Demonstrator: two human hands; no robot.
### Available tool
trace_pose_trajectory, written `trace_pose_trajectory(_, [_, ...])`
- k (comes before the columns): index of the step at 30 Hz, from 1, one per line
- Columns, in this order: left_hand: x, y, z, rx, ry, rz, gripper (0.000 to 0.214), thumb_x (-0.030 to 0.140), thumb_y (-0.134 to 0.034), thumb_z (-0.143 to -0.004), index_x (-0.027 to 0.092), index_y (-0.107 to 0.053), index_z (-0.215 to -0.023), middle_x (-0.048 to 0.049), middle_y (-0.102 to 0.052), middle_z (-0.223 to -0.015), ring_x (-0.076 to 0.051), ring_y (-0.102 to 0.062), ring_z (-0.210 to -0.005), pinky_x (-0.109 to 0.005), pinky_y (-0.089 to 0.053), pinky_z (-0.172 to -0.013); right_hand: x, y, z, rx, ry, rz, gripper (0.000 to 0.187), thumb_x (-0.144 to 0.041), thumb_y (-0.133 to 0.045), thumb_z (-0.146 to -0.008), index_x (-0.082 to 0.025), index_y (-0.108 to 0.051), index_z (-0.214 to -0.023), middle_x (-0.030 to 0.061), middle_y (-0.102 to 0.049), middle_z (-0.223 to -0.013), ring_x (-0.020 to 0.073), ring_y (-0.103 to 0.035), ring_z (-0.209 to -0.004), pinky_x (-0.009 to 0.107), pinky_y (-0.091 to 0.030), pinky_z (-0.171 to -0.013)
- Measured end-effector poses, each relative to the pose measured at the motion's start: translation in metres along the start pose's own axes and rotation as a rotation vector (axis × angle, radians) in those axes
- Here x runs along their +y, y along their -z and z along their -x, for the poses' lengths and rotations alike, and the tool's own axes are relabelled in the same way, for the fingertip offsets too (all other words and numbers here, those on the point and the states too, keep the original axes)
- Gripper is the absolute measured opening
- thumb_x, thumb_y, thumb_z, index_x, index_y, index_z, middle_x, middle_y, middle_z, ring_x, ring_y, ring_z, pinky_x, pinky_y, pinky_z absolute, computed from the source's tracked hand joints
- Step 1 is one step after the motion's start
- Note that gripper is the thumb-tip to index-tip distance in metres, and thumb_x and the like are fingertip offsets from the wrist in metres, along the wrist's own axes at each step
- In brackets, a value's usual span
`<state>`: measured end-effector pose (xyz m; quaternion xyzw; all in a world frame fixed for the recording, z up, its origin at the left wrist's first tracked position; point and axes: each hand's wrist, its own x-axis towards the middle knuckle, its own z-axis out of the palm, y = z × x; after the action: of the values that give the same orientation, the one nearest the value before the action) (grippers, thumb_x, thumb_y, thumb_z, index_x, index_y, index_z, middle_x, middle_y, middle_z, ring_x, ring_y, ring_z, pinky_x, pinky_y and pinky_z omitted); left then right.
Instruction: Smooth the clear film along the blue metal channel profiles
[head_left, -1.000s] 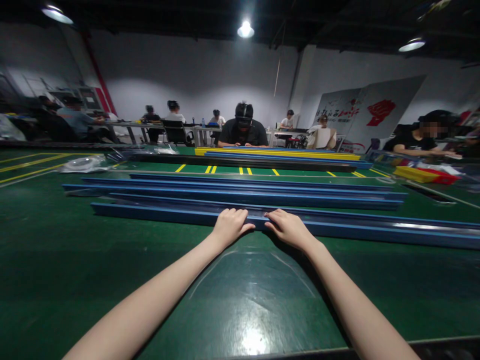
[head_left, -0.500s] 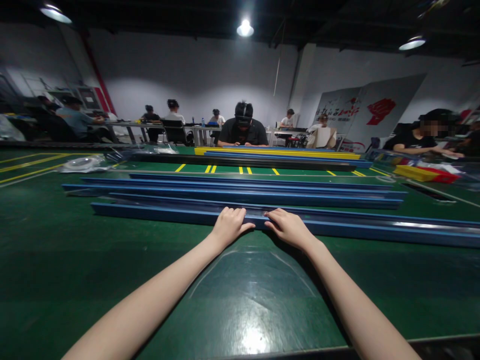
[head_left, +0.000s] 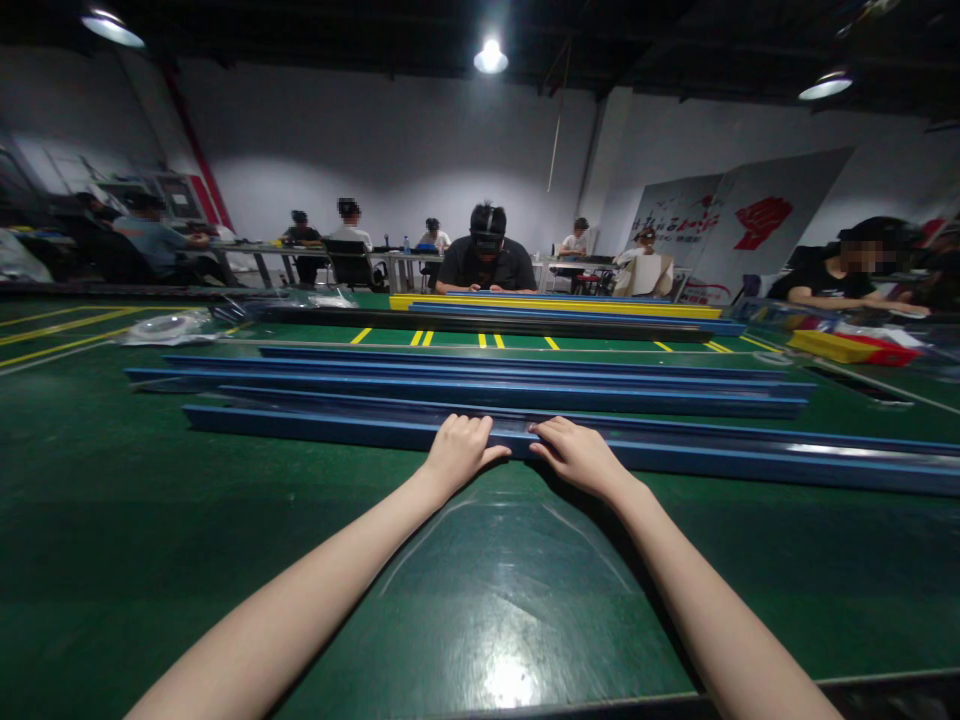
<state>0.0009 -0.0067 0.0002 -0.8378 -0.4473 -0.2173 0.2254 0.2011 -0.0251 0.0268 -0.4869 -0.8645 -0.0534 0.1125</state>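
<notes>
A long blue channel [head_left: 735, 465] lies across the green table, its open trough facing up. My left hand [head_left: 461, 447] is closed over its near wall, fingers curled into the trough and thumb along the outer face. Close by on the right, my right hand [head_left: 574, 452] grips the same wall in the same way, with a short gap between the two thumbs. The fingertips of both hands are hidden inside the channel. Just behind it, more blue channels [head_left: 480, 386] lie roughly parallel.
Farther back lie a black strip [head_left: 487, 325] and a yellow channel [head_left: 555, 306]. A clear plastic bag [head_left: 165, 328] rests at left; a yellow tray [head_left: 832, 346] and a dark flat object [head_left: 855, 385] are at right. A person [head_left: 487, 255] sits opposite.
</notes>
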Motion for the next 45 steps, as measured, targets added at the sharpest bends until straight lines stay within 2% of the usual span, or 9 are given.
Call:
trace_pose_trajectory(16, [-0.0002,-0.0003,0.0003,-0.016,0.005,-0.014,0.045,0.058,-0.041,-0.077,0.014,-0.053,-0.079,-0.0071,-0.061,-0.072,-0.021,-0.056,-0.069,-0.030,-0.032,-0.063,-0.0005,0.0010,0.0007,0.022,0.016,0.017,0.031,-0.034,-0.033,-0.088,-0.018,-0.056,-0.101,0.0088,-0.059,-0.102,0.0164,-0.052,-0.095,0.026,-0.040,-0.076])
trace_pose_trajectory(21, [-0.0026,-0.0004,-0.0001,-0.015,-0.064,0.046,0.039,0.052,-0.041,-0.081,0.015,-0.053,-0.081,-0.0048,-0.063,-0.079,-0.019,-0.055,-0.075,-0.029,-0.032,-0.065,0.0002,0.0000,0.0007,0.026,0.019,0.022,0.032,-0.034,-0.033,-0.088,-0.017,-0.056,-0.102,0.0088,-0.059,-0.103,0.0163,-0.052,-0.095,0.026,-0.040,-0.077])
trace_pose_trajectory(25, [-0.0041,-0.0008,-0.0004,-0.033,-0.070,0.084,0.036,0.050,-0.042,-0.081,0.016,-0.054,-0.085,-0.0038,-0.064,-0.083,-0.018,-0.056,-0.077,-0.029,-0.032,-0.065,0.0005,-0.0008,0.0008,0.034,0.022,0.019,0.033,-0.035,-0.033,-0.088,-0.017,-0.056,-0.103,0.0083,-0.059,-0.103,0.0163,-0.052,-0.096,0.026,-0.040,-0.078])
trace_pose_trajectory(45, [-0.0023,-0.0015,-0.0004,0.011,-0.051,-0.006,0.040,0.054,-0.045,-0.078,0.015,-0.053,-0.078,-0.0048,-0.062,-0.072,-0.019,-0.055,-0.069,-0.029,-0.031,-0.060,-0.0002,-0.0003,0.0000,0.010,0.003,0.007,0.031,-0.034,-0.034,-0.088,-0.018,-0.056,-0.103,0.0083,-0.059,-0.102,0.0153,-0.051,-0.096,0.025,-0.039,-0.078])
